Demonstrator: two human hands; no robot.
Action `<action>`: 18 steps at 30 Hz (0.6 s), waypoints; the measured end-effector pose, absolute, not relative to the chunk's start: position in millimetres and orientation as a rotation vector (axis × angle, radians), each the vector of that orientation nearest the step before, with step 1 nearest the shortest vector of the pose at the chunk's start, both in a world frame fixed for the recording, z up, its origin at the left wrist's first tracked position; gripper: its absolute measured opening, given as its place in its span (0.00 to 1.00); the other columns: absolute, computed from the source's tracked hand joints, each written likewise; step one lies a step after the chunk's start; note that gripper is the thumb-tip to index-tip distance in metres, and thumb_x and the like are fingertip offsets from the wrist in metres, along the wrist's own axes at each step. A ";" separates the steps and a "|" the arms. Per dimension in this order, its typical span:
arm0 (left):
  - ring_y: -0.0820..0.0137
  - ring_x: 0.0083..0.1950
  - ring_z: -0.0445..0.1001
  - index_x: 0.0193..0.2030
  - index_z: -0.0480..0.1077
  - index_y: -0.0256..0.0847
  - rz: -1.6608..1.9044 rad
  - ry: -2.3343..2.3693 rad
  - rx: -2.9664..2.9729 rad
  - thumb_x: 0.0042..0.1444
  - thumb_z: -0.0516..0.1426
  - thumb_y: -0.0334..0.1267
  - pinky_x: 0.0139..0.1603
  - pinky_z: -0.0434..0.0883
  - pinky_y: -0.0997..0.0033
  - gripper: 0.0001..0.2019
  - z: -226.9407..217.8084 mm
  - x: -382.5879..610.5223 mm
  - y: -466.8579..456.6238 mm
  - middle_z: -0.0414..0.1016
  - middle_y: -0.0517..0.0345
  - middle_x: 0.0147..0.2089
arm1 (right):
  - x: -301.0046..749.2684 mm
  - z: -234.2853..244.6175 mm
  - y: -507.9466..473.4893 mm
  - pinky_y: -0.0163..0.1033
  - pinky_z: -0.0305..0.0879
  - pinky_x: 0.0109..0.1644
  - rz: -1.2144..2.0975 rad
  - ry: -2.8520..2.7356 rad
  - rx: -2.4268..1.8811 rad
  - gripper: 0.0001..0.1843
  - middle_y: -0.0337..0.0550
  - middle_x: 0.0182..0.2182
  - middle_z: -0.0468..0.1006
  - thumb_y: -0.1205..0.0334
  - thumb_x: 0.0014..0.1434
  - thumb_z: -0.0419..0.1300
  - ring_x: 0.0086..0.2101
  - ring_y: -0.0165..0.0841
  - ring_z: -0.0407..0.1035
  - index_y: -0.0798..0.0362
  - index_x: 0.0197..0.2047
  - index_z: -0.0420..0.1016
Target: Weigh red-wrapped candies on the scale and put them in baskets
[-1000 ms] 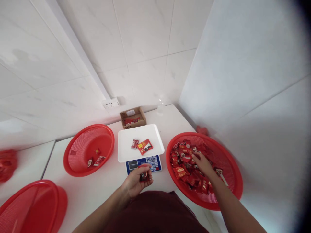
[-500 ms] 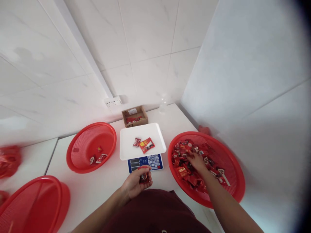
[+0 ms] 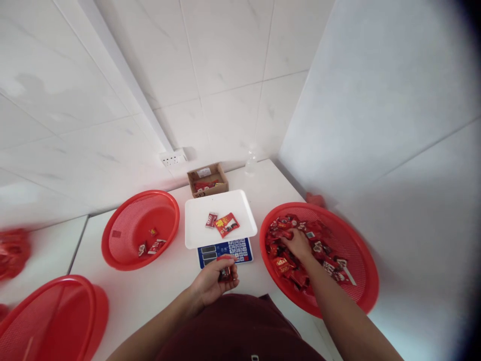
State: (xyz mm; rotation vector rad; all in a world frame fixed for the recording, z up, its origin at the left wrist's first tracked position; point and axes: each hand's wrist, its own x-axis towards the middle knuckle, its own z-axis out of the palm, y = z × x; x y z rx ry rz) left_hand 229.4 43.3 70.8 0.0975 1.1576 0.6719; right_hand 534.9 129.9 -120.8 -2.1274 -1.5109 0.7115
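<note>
The left hand point(image 3: 218, 278) is held low, in front of the scale point(image 3: 225, 252). Its fingers are curled around a dark red packet point(image 3: 226, 274), and the thumb is bent over the top. The right hand point(image 3: 299, 245) reaches into the big red basket point(image 3: 370, 296) on the right side. Its fingers are bent down and touch the pile of red packets point(image 3: 296, 276) there. I cannot tell if they grip one.

The scale has a blue front with number keys and a white tray point(image 3: 195, 215) on top. On the tray lie a small packet point(image 3: 211, 219) and a bigger red and yellow packet point(image 3: 227, 225), side by side. Just behind the tray is a brown box point(image 3: 210, 191) with red things inside. A clear bottle point(image 3: 251, 165) stands near the wall point(image 3: 225, 115).

To the left of the scale is a round red basket point(image 3: 171, 203) with three little packets point(image 3: 156, 245) in it. Another red basket point(image 3: 91, 308) is closer to the person, at the left. All the baskets are on the white tabletop point(image 3: 150, 296).
</note>
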 end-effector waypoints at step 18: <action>0.75 0.25 0.70 0.37 0.68 0.36 0.669 1.155 0.094 0.54 0.56 0.30 0.32 0.71 0.72 0.04 64.6 221.4 42.5 0.70 0.59 0.25 | 558.3 -75.7 84.3 0.48 0.66 0.49 0.878 -1.079 -1.988 0.20 0.48 0.37 0.78 0.46 0.45 0.57 0.40 0.42 0.72 0.50 0.37 0.70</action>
